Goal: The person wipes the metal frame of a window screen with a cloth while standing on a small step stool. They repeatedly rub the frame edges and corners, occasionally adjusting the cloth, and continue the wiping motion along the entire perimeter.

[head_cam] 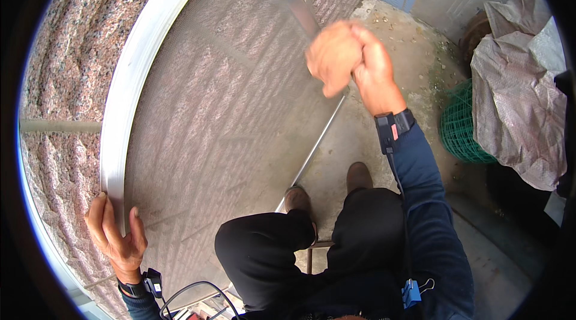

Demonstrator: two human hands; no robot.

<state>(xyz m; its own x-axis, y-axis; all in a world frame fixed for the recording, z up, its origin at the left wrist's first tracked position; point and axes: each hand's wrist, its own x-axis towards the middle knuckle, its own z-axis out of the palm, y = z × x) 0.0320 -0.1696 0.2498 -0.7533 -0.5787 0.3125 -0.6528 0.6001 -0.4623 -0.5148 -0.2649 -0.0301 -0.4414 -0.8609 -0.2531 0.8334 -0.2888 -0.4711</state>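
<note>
A large mesh screen in a silver metal frame stands before me, leaning near a rough stone wall. My left hand grips the frame's left side low down, fingers along the outer edge and thumb on the mesh side. At the frame's right side is my right hand, curled like a fist and blurred by motion. Whether it holds the frame or some small thing inside the fist is hidden. Below it the thin lower bar of the frame runs down to my left shoe.
Pinkish granite-like wall shows behind and left of the screen. On the concrete floor at right stands a roll of green wire mesh, partly covered by a crumpled woven sack. A cable loops by my left wrist.
</note>
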